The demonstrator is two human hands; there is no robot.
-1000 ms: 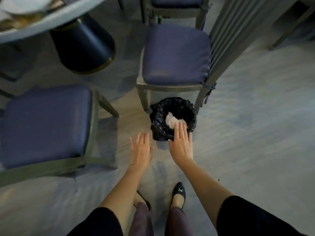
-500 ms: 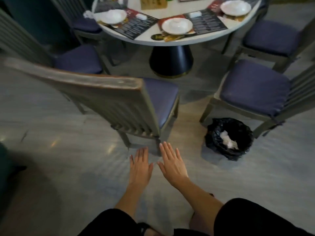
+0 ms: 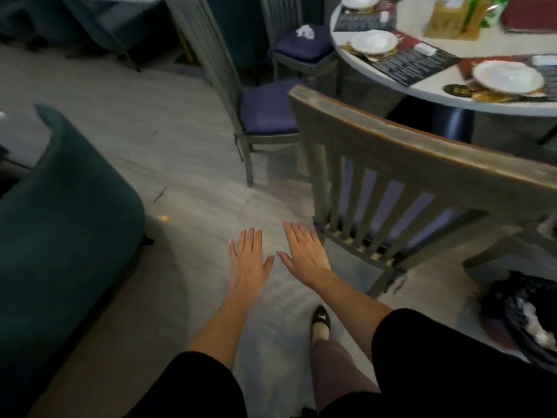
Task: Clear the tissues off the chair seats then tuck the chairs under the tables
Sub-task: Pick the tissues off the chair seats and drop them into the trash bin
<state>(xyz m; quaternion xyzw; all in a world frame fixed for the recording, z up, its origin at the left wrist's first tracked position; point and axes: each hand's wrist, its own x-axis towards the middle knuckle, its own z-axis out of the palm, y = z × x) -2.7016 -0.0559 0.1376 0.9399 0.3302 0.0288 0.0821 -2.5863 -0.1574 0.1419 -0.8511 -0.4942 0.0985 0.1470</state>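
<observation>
Low over the pale grey plank floor point(image 3: 180, 152), the left hand point(image 3: 248, 260) and right hand point(image 3: 304, 256) hover palm-down, side by side with thumbs nearly meeting. On my feed each grip is slack: fingers straight and spread, nothing held. The right hand's fingertips point(image 3: 297, 229) sit just beside the rear leg of the nearest chair point(image 3: 422, 164), and I cannot tell whether they touch it.

That chair turns its worn, slatted back to me, with its seat toward the round white worktop point(image 3: 428, 90) at upper right. To its left a second chair point(image 3: 268, 113) stands side-on with a bare blue cushion. Beyond it, close to the worktop's left edge, a third chair point(image 3: 304, 49) carries a crumpled white tissue point(image 3: 305, 31) on its blue cushion.

On the worktop I see white plates point(image 3: 508, 76), dark placemats point(image 3: 410, 63) and a wooden box point(image 3: 452, 16), all blurred. A dark pedestal base point(image 3: 452, 122) stands beneath it.

A curved dark green sofa point(image 3: 60, 206) fills the left side of the room. At the right edge, on the floor, a bin lined with a black bag point(image 3: 524, 306) holds white tissue scraps point(image 3: 539, 334). One black shoe point(image 3: 321, 318) is planted between the forearms.
</observation>
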